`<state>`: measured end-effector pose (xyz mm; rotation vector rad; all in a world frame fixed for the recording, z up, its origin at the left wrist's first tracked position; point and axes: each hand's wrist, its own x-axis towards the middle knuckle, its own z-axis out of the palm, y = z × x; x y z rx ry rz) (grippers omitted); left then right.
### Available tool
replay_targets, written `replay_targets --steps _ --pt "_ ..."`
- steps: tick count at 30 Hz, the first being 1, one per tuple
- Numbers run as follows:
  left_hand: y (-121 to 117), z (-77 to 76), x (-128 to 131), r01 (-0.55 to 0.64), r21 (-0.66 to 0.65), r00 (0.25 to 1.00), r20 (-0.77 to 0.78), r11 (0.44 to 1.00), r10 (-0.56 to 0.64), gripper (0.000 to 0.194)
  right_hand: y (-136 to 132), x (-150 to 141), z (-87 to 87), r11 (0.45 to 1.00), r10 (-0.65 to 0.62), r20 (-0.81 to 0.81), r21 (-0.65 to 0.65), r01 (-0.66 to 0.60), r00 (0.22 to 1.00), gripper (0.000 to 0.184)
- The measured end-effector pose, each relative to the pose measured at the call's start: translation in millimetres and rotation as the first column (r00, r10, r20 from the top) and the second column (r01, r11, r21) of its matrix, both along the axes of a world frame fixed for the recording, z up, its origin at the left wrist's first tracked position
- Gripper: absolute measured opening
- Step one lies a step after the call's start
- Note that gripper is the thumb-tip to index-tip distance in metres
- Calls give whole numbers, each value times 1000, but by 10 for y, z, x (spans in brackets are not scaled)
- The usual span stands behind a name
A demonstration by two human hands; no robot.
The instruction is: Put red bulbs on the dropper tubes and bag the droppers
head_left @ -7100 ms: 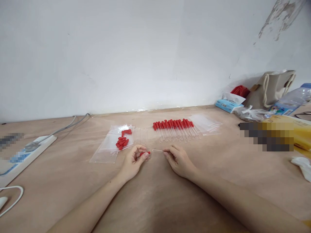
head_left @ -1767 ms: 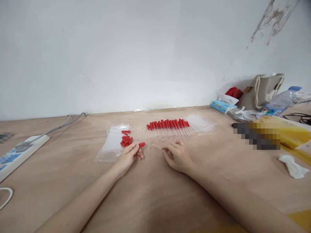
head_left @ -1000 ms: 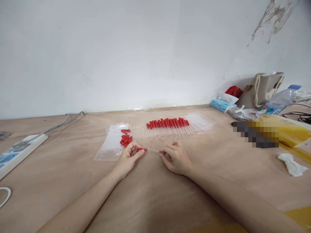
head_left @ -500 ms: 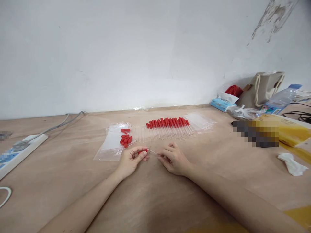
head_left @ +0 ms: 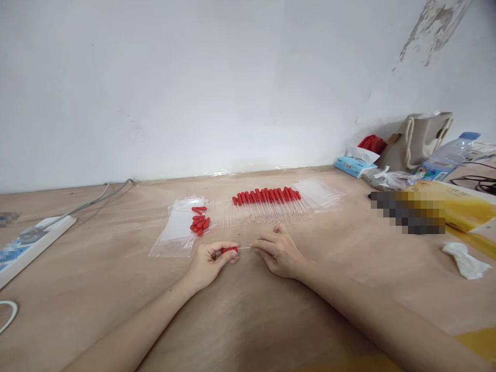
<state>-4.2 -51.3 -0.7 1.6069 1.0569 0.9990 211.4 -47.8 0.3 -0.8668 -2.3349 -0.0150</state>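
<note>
My left hand (head_left: 211, 261) pinches a small red rubber bulb (head_left: 229, 250) between thumb and fingers. My right hand (head_left: 277, 253) pinches a thin clear glass tube (head_left: 244, 248) whose left end meets the bulb. Both hands rest low over the brown table (head_left: 248, 310). Behind them lies a row of several finished droppers with red bulbs (head_left: 267, 199). Several loose red bulbs (head_left: 199, 222) sit on a clear plastic bag (head_left: 176, 232), with bare clear tubes (head_left: 225, 214) beside them.
More clear bags (head_left: 320, 194) lie right of the dropper row. A power strip (head_left: 31, 240) and cable are at the left. At the right stand a tissue pack (head_left: 354, 164), a canvas bag (head_left: 422, 139), a bottle (head_left: 445, 155), a yellow package (head_left: 461, 206) and a crumpled tissue (head_left: 465, 261).
My left hand picked a red bulb from the pile and my right hand took a clear tube. The two came together; the tube end now meets the bulb.
</note>
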Motion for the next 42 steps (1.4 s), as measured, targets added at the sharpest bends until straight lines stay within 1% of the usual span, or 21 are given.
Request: replay_targets --steps 4,7,11,13,15,18,20,21,22,23,24,26,28,30,33,38,42 --pt "-16 17 5 28 -7 999 -39 1000 -28 25 -10 -38 3 1000 -11 14 3 11 1000 21" --pt "-38 28 14 55 20 995 -88 998 -53 25 -17 -56 6 1000 -20 35 -4 20 999 21" --pt "-48 16 13 83 99 984 -164 992 -66 23 -40 -69 25 999 -28 50 -44 30 998 22" --pt "-37 18 2 106 183 972 -227 977 -63 22 -56 -78 52 997 -31 58 -70 35 998 23" --pt "-21 41 -11 133 312 957 -288 941 -40 19 -76 -92 90 996 -29 65 -86 34 998 24" --pt "4 112 -28 178 502 937 -348 846 9 17 -110 -123 151 995 -39 77 -88 46 996 23" --pt "33 173 -53 192 577 921 -385 794 58 18 -122 -139 183 992 -69 92 -99 78 993 21" --pt "57 202 -78 176 606 913 -395 776 101 20 -117 -142 196 987 -95 93 -120 105 991 21" --pt "90 228 -113 135 637 905 -391 759 167 21 -101 -143 209 978 -124 82 -159 136 989 21" --pt "133 247 -161 67 667 892 -373 742 255 22 -72 -141 220 961 -160 57 -218 169 985 21" --pt "185 260 -219 -19 695 870 -343 719 355 22 -28 -138 232 936 -204 21 -288 201 979 22" --pt "304 258 -359 -198 725 792 -278 659 544 17 101 -142 256 866 -318 -55 -423 267 946 24" --pt "414 223 -497 -284 710 737 -269 645 620 15 265 -177 277 798 -442 -92 -496 344 892 26" --pt "487 170 -597 -310 694 713 -283 650 642 16 432 -256 292 753 -535 -94 -503 424 840 24" --pt "514 99 -644 -311 690 696 -304 654 651 19 637 -437 295 712 -604 -42 -478 515 796 22" --pt "468 71 -589 -199 746 672 -368 635 643 22 854 -700 248 659 -668 69 -406 632 741 26" --pt "448 77 -571 -193 730 679 -383 655 626 25 938 -774 181 642 -679 141 -364 675 721 28"
